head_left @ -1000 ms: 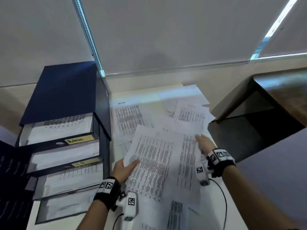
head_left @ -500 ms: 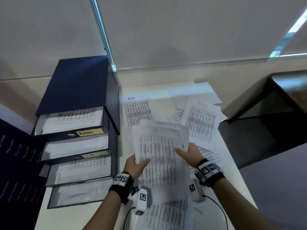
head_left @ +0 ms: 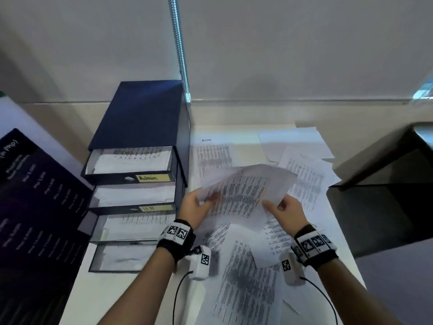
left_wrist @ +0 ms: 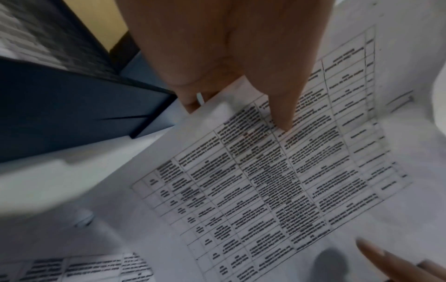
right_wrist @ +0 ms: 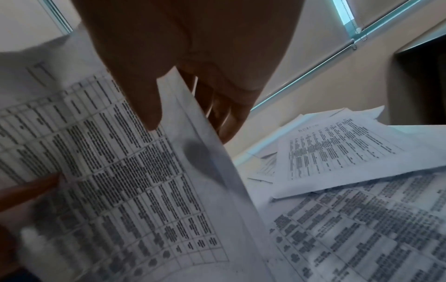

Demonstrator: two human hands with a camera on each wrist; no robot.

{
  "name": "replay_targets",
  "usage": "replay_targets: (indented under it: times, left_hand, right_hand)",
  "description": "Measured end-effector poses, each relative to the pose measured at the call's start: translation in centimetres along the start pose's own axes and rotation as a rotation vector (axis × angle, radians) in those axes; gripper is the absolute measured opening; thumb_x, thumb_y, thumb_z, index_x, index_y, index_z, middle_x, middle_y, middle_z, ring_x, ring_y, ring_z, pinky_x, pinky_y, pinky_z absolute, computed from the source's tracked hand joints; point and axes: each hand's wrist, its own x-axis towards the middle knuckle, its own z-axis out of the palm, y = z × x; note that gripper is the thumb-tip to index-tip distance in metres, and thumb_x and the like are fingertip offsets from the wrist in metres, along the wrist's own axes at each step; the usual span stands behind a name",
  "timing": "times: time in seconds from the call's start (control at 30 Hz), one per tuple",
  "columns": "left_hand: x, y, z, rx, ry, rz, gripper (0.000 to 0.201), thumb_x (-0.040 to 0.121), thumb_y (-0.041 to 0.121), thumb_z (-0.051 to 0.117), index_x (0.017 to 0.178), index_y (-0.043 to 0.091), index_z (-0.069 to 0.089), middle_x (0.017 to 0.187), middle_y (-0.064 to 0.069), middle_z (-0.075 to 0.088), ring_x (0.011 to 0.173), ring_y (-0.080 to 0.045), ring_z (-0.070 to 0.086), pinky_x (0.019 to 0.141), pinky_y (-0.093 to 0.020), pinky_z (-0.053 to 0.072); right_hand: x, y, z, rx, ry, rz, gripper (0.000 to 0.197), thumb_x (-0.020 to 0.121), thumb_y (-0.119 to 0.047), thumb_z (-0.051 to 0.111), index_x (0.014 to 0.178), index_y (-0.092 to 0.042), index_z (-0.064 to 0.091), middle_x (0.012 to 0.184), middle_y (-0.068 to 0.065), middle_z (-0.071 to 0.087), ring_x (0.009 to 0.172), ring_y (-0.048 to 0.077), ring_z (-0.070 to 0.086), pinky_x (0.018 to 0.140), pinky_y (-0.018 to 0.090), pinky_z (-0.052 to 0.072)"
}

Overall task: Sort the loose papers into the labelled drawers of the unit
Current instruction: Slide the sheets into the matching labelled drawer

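A printed sheet with a table of text (head_left: 241, 195) hangs curved above the desk, just right of the dark blue drawer unit (head_left: 140, 118). My left hand (head_left: 202, 204) pinches its left edge and my right hand (head_left: 275, 206) pinches its right edge. In the left wrist view my thumb (left_wrist: 282, 106) lies on the sheet (left_wrist: 277, 181). In the right wrist view my thumb (right_wrist: 144, 99) is on top of the sheet (right_wrist: 132, 190) and the fingers (right_wrist: 224, 118) are behind it. The unit's drawers stand pulled out with papers inside; two labels read Admin (head_left: 153, 178) and H.R (head_left: 152, 208).
Loose printed papers cover the white desk: an Admin sheet (head_left: 213, 158) by the unit, more at the back right (head_left: 304, 170) and at the front (head_left: 246, 277). A dark printed board (head_left: 35, 219) leans at the left. A dark table (head_left: 386, 195) stands right.
Both hands have lifted the sheet off the pile and swung it left toward the drawer unit, now held crosswise and curved. The head view has shifted left.
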Motion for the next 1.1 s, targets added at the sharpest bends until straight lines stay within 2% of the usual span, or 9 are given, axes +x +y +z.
replay_targets:
  times: [0.13, 0.33, 0.47, 0.63, 0.73, 0.83, 0.9, 1.03, 1.1]
  left_hand:
    - [-0.7, 1.6, -2.9, -0.029, 0.095, 0.011, 0.041, 0.085, 0.043, 0.073, 0.117, 0.017, 0.069, 0.106, 0.006, 0.075, 0.101, -0.007, 0.070, 0.091, -0.033, 0.057]
    - [-3.2, 3.2, -11.0, -0.056, 0.261, 0.043, 0.043, 0.090, 0.034, 0.071, 0.127, 0.022, 0.054, 0.112, 0.009, 0.071, 0.098, -0.002, 0.069, 0.082, -0.021, 0.055]
    - [-6.9, 1.0, -17.8, 0.056, 0.299, -0.026, 0.058, 0.093, 0.021, 0.068, 0.143, 0.027, 0.039, 0.110, 0.001, 0.073, 0.089, -0.014, 0.074, 0.078, -0.036, 0.060]
    - [-12.9, -1.0, -25.3, 0.050, 0.308, -0.228, 0.040, 0.094, 0.010, 0.065, 0.134, 0.013, 0.058, 0.122, -0.011, 0.068, 0.104, -0.021, 0.069, 0.094, -0.034, 0.055]
    - [-16.1, -3.0, -28.6, 0.087, 0.240, -0.352, 0.028, 0.093, 0.007, 0.066, 0.121, 0.013, 0.069, 0.113, -0.006, 0.071, 0.086, -0.006, 0.072, 0.073, -0.015, 0.055]
    - [-18.0, -4.9, -30.1, 0.117, 0.167, -0.438, 0.027, 0.093, 0.006, 0.065, 0.117, 0.014, 0.071, 0.116, -0.006, 0.071, 0.095, -0.015, 0.071, 0.082, -0.023, 0.055]
    - [-18.5, -6.2, -30.0, 0.132, 0.119, -0.475, 0.027, 0.095, 0.006, 0.062, 0.120, 0.013, 0.070, 0.115, -0.005, 0.070, 0.093, -0.014, 0.071, 0.080, -0.020, 0.056]
    - [-19.0, -8.7, -29.1, 0.148, 0.060, -0.506, 0.027, 0.095, 0.010, 0.064, 0.121, 0.016, 0.070, 0.113, -0.004, 0.072, 0.099, -0.013, 0.070, 0.095, -0.027, 0.053]
    - [-18.8, -9.8, -28.5, 0.125, 0.080, -0.509, 0.027, 0.094, 0.012, 0.066, 0.121, 0.015, 0.069, 0.095, 0.000, 0.076, 0.079, -0.006, 0.071, 0.075, -0.016, 0.054]
  right_hand:
    - [0.8, -3.8, 1.5, 0.016, -0.037, -0.123, 0.027, 0.090, -0.022, 0.066, 0.117, -0.016, 0.063, 0.104, -0.007, 0.070, 0.090, -0.004, 0.068, 0.087, 0.033, 0.058]
    - [0.4, -9.8, 7.1, 0.122, -0.119, -0.269, 0.061, 0.096, -0.009, 0.058, 0.145, -0.037, 0.035, 0.097, 0.004, 0.073, 0.072, 0.023, 0.068, 0.063, 0.034, 0.057]
    - [-1.1, -11.7, 13.1, 0.170, -0.299, -0.128, 0.072, 0.093, -0.002, 0.056, 0.148, -0.042, 0.032, 0.113, 0.008, 0.066, 0.097, 0.022, 0.068, 0.076, 0.029, 0.058]
    - [-4.8, -10.9, 21.2, 0.187, -0.694, 0.228, 0.042, 0.092, 0.004, 0.053, 0.122, -0.023, 0.065, 0.129, 0.014, 0.062, 0.119, 0.045, 0.054, 0.107, 0.052, 0.040]
    - [-9.0, -8.7, 24.8, 0.242, -0.800, 0.402, 0.042, 0.090, 0.005, 0.055, 0.127, -0.014, 0.064, 0.114, 0.007, 0.068, 0.078, 0.027, 0.068, 0.073, 0.031, 0.057]
    - [-13.6, -7.0, 26.2, 0.158, -0.880, 0.488, 0.040, 0.093, 0.007, 0.050, 0.128, -0.009, 0.060, 0.062, -0.012, 0.064, 0.040, 0.008, 0.037, 0.039, 0.017, 0.030]
    - [-15.5, -5.9, 26.7, 0.102, -0.867, 0.491, 0.042, 0.094, 0.010, 0.048, 0.130, -0.009, 0.056, 0.042, -0.016, 0.049, 0.033, 0.007, 0.032, 0.035, 0.017, 0.028]
    - [-15.4, -3.9, 27.3, 0.051, -0.732, 0.422, 0.051, 0.092, 0.011, 0.051, 0.139, -0.007, 0.050, 0.059, -0.006, 0.040, 0.042, 0.007, 0.036, 0.044, 0.018, 0.033]
    - [-14.3, -3.2, 27.2, -0.002, -0.666, 0.400, 0.049, 0.092, 0.010, 0.051, 0.138, -0.007, 0.051, 0.066, -0.004, 0.042, 0.042, 0.006, 0.040, 0.046, 0.018, 0.037]
